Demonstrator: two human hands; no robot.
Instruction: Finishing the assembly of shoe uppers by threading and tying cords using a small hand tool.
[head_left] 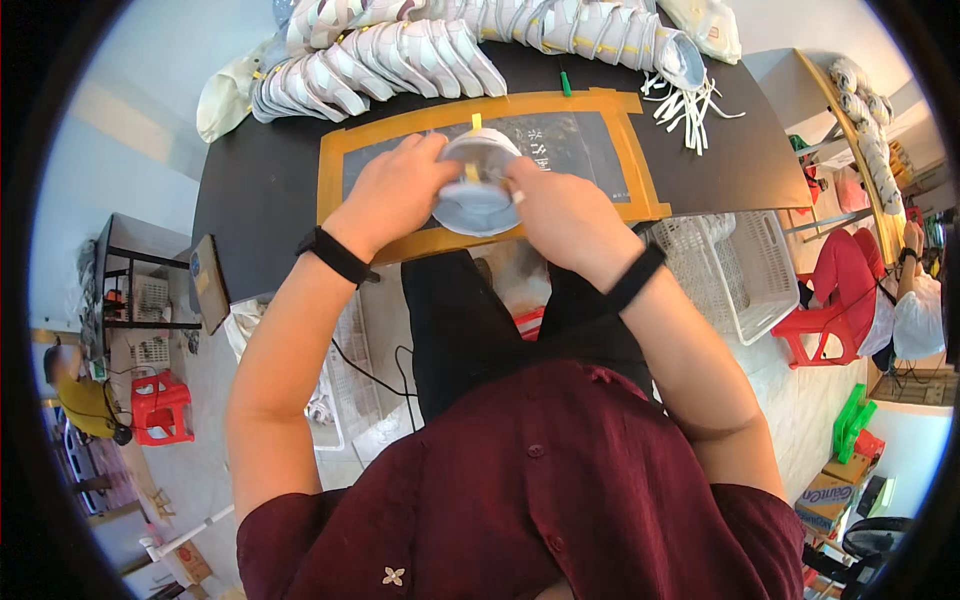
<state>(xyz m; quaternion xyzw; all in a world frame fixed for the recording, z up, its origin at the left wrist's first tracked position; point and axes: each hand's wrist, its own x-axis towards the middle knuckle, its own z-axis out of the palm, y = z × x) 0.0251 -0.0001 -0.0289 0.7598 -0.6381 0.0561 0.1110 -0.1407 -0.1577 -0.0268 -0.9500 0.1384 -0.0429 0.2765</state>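
Between my hands, over the front part of the table, is a pale grey and white shoe upper [476, 209], its opening toward me and a yellow tab at its far end. My left hand [398, 188] grips its left edge, fingers curled. On the opposite edge, my right hand [566, 212] pinches the upper near a small white bit, perhaps a lace end; motion blur hides the detail. Beneath lies a dark sheet [590, 150] framed with tan tape [640, 150]. White laces [690, 112] lie in a loose bunch at the right.
Rows of nested shoe uppers [380, 65] line the table's far side. A green-handled tool [565, 84] lies before them. White plastic crates [735, 280] stand below the table. Red stools [161, 408] are at both sides, and another person [915, 300] sits at the right.
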